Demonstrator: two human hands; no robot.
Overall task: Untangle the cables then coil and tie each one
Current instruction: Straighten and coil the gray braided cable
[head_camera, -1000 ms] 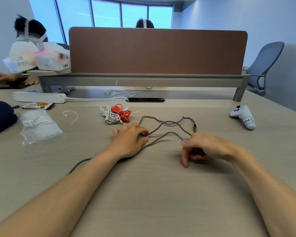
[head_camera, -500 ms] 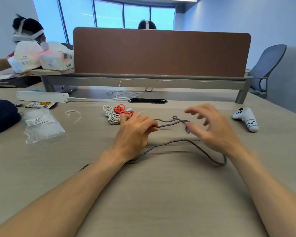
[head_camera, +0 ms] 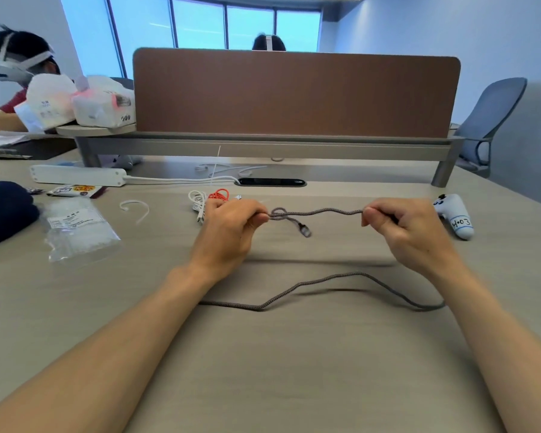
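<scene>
A grey braided cable (head_camera: pixel 320 211) is stretched in the air between both hands above the table. My left hand (head_camera: pixel 228 229) pinches it beside a small loop, from which the plug end (head_camera: pixel 304 229) dangles. My right hand (head_camera: pixel 403 228) is closed on the cable's other side. The rest of the grey cable (head_camera: pixel 325 281) trails loosely on the table under my forearms. A white cable bundle (head_camera: pixel 197 200) and an orange cable bundle (head_camera: pixel 219 194) lie just behind my left hand, partly hidden by it.
A white game controller (head_camera: pixel 456 215) lies at the right. At the left are a plastic bag (head_camera: pixel 78 228), a white hook-shaped tie (head_camera: pixel 136 207), a power strip (head_camera: pixel 78 175) and a dark cloth object (head_camera: pixel 3 210). A brown desk divider (head_camera: pixel 294 92) stands behind; a person sits far left.
Both hands have lifted off the table and pulled apart, drawing one section of the grey cable straight between them. The crossed loops that lay on the table are gone.
</scene>
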